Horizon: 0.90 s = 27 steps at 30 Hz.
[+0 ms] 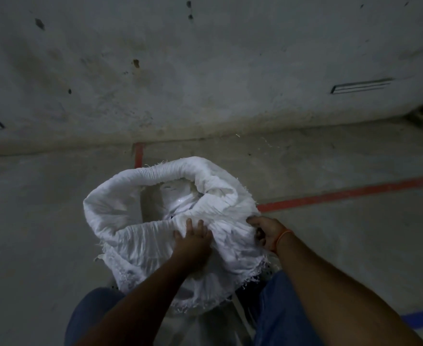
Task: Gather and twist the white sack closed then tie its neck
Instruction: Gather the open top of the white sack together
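Note:
A white woven sack [135,196] stands on the floor in front of me, between my legs. Its mouth is wide open, with the rim rolled outward and frayed at the edges. Inside, shiny white contents [180,203] show. My left hand [193,239] grips the near rim at its middle, fingers hooked over the fabric. My right hand [265,233], with an orange thread on the wrist, clutches a bunch of the rim at the sack's right side.
A stained concrete wall [205,71] rises just behind the sack. Red painted lines [342,193] cross the grey floor, and a blue line [422,318] lies at the lower right. My legs in blue jeans [280,308] flank the sack.

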Each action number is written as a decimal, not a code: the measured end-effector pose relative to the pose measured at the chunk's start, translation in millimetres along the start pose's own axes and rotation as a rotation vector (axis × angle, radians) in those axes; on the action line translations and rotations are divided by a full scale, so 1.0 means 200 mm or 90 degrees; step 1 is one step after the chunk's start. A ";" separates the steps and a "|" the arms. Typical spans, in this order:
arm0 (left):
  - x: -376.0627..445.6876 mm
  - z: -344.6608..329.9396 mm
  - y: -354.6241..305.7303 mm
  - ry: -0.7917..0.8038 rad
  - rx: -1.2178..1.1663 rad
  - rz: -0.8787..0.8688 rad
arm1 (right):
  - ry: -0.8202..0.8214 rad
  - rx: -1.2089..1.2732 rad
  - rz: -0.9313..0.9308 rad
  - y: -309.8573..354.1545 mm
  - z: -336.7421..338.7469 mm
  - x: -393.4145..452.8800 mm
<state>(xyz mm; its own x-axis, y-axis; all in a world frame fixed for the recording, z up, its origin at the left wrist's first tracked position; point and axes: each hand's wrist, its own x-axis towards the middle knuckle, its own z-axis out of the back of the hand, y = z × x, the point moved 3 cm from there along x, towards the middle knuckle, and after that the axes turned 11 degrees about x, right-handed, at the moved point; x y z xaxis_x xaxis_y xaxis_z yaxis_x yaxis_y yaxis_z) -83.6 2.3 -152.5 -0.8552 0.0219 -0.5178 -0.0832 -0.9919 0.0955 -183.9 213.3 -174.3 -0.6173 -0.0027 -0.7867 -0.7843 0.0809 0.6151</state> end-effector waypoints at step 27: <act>-0.34 1.30 -0.02 -0.653 -0.245 -0.204 | 0.414 0.102 0.342 0.82 -0.10 -1.05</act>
<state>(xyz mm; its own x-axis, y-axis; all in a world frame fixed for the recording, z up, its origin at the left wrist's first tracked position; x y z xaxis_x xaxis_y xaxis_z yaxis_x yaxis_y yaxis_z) -158.3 37.4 103.6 -0.8522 0.1967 0.4848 -0.3618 -0.8909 -0.2745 -184.2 207.1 91.7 -0.8535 -0.4912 -0.1740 -0.3873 0.3747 0.8424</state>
